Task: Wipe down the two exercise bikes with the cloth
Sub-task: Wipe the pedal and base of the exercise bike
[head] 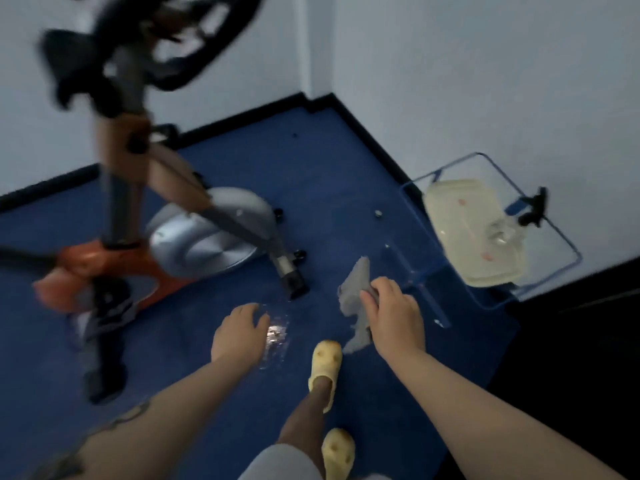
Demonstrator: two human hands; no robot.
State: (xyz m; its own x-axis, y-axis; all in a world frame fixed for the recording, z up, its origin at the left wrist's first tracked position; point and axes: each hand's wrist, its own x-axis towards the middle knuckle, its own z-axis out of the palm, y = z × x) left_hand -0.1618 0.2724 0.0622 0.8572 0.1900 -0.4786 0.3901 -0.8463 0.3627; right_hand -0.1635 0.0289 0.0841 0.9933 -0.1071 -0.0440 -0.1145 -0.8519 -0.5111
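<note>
Right hand (391, 317) grips a grey cloth (353, 289), ready for wiping; left hand (239, 336) hangs relaxed, empty. Exercise bike (138, 216) at ten o'clock.

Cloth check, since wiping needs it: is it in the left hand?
No, the right hand grips the cloth; the left hand holds something clear.

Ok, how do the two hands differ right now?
The right hand grips the grey cloth, fingers curled round it; the left hand has a clear, glinting thing at its fingertips, too blurred to say whether it holds it. The right hand is nearer the clear table; the left is nearer the orange bike. Both reach forward over the blue floor.
</note>
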